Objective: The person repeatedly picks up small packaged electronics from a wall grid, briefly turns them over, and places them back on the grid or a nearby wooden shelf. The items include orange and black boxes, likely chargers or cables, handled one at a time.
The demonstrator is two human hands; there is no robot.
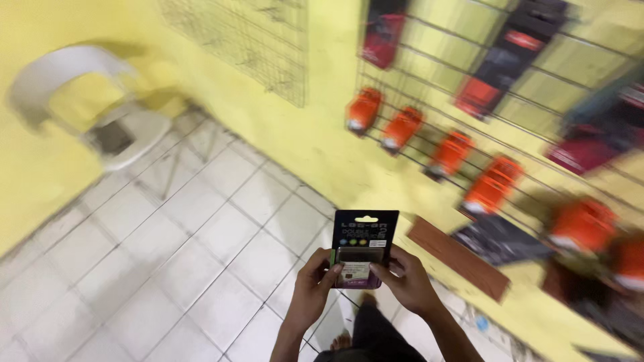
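Pack held by its bottom edge only

I see both hands up in front of the chest: the left hand [312, 285] and right hand [407, 281] each pinch the lower part of a dark blister pack [363, 247], thumbs on its face, the other fingers curled behind. The hold sits low, so the top could tip away and the pack slip to the tiled floor [168, 268] (the view is motion-blurred, so I'd judge aim at the wire rack [469, 127] of orange packs unsteady).
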